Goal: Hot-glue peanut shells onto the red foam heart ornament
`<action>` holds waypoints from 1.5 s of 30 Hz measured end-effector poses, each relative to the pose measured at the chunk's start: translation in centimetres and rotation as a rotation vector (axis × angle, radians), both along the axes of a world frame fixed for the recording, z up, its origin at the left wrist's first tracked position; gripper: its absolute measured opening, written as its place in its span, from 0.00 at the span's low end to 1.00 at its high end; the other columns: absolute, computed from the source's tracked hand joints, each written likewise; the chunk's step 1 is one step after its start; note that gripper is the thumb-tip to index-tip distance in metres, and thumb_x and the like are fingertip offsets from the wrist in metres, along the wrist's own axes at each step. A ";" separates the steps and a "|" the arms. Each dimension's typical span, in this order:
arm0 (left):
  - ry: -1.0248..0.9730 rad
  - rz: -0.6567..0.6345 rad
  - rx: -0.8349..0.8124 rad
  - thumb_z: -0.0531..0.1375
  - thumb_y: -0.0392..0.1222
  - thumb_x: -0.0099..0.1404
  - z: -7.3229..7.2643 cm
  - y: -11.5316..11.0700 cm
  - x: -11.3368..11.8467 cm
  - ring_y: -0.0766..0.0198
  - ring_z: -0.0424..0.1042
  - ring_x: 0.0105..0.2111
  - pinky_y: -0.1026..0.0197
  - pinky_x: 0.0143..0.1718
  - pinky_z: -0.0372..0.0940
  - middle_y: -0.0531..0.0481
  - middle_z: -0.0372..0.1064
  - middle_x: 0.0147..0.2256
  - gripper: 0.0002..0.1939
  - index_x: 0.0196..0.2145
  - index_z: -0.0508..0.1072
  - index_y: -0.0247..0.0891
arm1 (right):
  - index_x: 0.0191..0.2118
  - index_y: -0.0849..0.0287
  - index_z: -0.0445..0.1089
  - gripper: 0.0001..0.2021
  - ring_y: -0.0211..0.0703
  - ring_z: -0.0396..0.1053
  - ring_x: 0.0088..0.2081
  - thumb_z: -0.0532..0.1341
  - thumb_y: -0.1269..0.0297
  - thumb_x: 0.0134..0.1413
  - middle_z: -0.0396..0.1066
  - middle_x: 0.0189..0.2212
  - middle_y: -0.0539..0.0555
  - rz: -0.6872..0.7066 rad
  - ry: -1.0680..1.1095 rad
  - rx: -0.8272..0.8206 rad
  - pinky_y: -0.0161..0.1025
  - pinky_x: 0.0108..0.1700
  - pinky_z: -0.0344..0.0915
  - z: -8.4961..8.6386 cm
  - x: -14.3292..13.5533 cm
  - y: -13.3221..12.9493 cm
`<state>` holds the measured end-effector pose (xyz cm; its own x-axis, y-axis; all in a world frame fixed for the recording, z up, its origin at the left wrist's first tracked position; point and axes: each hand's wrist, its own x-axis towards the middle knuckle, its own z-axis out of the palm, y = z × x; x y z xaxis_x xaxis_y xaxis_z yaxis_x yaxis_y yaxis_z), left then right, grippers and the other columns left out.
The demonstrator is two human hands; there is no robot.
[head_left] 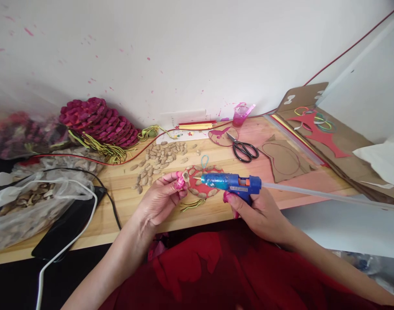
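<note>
My left hand [162,196] pinches a small tan nutshell [185,176] between fingertips stained pink, its hollow side showing. In my right hand [263,211] is a blue hot glue gun [229,181], its nozzle pointing left, close to the shell. A clear glue stick [300,189] runs out of the gun's back end. Below the gun lies a round red piece [199,188] with similar shells set around it, partly hidden by the gun and my left hand. It has a light blue loop [205,161] at its top and a yellow-green tassel [193,205] at its bottom.
Loose shells [164,157] lie beyond my left hand. Black-handled scissors [243,148], cut cardboard [285,161] and a pink cup [240,115] stand or lie farther right. Stacked magenta shell pieces [96,120], cables [96,193] and a shell-filled plastic bag [38,206] occupy the left.
</note>
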<state>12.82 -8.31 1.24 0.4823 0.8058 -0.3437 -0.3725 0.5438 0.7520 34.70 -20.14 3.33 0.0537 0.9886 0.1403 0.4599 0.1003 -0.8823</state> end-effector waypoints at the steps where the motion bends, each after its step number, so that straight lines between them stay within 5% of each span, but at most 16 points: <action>1: 0.043 0.013 0.042 0.82 0.43 0.36 0.0 0.1 -0.1 0.72 0.68 0.24 0.72 0.24 0.65 0.53 0.73 0.25 0.21 0.27 0.82 0.36 | 0.27 0.55 0.69 0.19 0.38 0.66 0.22 0.59 0.50 0.67 0.69 0.19 0.49 -0.030 0.030 -0.028 0.36 0.26 0.62 -0.3 0.2 0.2; 8: 0.662 -0.087 0.877 0.72 0.40 0.58 0.2 0.5 0.4 0.64 0.73 0.31 0.63 0.36 0.67 0.49 0.77 0.31 0.02 0.31 0.84 0.42 | 0.30 0.59 0.70 0.27 0.36 0.66 0.19 0.60 0.36 0.59 0.74 0.22 0.53 -0.192 0.369 -0.168 0.35 0.22 0.63 -3.0 1.3 2.5; 14: 0.998 -0.245 1.302 0.61 0.35 0.66 -0.4 0.3 1.4 0.63 0.70 0.31 0.62 0.33 0.61 0.49 0.71 0.30 0.09 0.32 0.82 0.41 | 0.31 0.58 0.71 0.25 0.40 0.71 0.24 0.63 0.37 0.56 0.74 0.25 0.52 -0.234 0.440 -0.110 0.38 0.28 0.68 -4.4 1.0 3.4; 25: 1.194 -0.350 1.458 0.58 0.35 0.69 -1.1 0.2 2.2 0.62 0.67 0.31 0.61 0.32 0.57 0.48 0.69 0.32 0.10 0.32 0.79 0.40 | 0.38 0.57 0.76 0.21 0.42 0.71 0.32 0.59 0.43 0.64 0.76 0.31 0.52 -0.174 0.314 -0.084 0.39 0.37 0.68 -6.0 1.5 3.4; 45: 1.285 -0.402 1.563 0.56 0.37 0.70 -1.1 0.1 2.6 0.59 0.66 0.30 0.59 0.30 0.56 0.46 0.68 0.31 0.13 0.31 0.78 0.39 | 0.42 0.55 0.77 0.18 0.46 0.72 0.39 0.59 0.46 0.67 0.76 0.35 0.52 -0.131 0.302 -0.121 0.42 0.46 0.69 -5.5 1.5 3.5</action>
